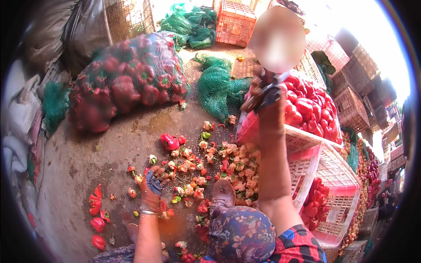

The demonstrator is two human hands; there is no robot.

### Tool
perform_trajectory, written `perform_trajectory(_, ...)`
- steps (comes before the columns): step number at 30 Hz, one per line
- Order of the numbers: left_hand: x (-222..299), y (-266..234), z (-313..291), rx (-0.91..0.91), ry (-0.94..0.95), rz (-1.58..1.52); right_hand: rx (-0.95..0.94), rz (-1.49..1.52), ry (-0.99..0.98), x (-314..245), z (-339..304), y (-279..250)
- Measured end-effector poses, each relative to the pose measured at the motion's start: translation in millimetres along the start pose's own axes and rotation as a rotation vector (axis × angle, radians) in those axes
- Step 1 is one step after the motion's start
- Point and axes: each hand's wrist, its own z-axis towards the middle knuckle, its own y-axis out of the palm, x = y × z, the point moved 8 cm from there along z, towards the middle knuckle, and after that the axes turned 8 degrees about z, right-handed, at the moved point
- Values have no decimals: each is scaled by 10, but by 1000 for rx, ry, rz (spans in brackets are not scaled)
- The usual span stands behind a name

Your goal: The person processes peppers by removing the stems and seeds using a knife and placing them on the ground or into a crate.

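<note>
My left hand (pixel 154 183) hovers low over the ground, fingers spread, with nothing in it. Around it lie scattered cut-off pepper cores (pixel 237 160) with pale seed clusters, some touching my boot (pixel 223 192). A whole red bell pepper (pixel 169 141) rests just beyond that hand. My right arm stretches far forward, and the right hand (pixel 268 93) is smeared by motion beside a crate (pixel 313 136) heaped with red peppers (pixel 309 107). Something dark and a shiny streak show at its fingers; what they are is unclear.
A green mesh sack (pixel 131 79) full of red peppers lies far left. Crumpled green netting (pixel 221 85) is ahead. A tilted crate (pixel 335 193) with red peppers stands at my right. Red pepper pieces (pixel 97 224) lie left. A person (pixel 280 39) is opposite.
</note>
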Motion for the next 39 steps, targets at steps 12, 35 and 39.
perform_trajectory(12, 965, -1886, -994, 1019, 469, 932, 55, 94, 1135, 2229, -2262, 1209)
perform_trajectory(35, 1420, -2971, -1993, 693, 658, -63, -178, -225, 1485, 2518, -2928, 843)
perform_trajectory(39, 1268, -1216, -931, 117, 440, -225, -204, -239, 1236, 2561, -2674, 925)
